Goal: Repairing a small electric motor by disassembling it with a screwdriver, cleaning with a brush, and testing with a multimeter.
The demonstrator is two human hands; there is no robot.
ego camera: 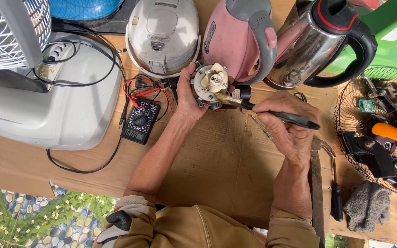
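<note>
My left hand (pixel 187 94) grips a small round motor (pixel 211 82), grey with a cream part on top, held up above the cardboard sheet (pixel 217 156). In my right hand (pixel 286 124) is a thin black-handled brush (pixel 272 112). Its bristled tip touches the lower right side of the motor. Both forearms reach up from the bottom of the head view.
A black multimeter (pixel 140 121) with red and black leads lies left of my left hand. Behind stand a white rice cooker (pixel 163 34), a pink kettle (pixel 237 39) and a steel kettle (pixel 318 43). A fan base (pixel 51 105) sits left; a fan grille (pixel 377 128), screwdriver (pixel 336 193) and grey rag (pixel 367 205) right.
</note>
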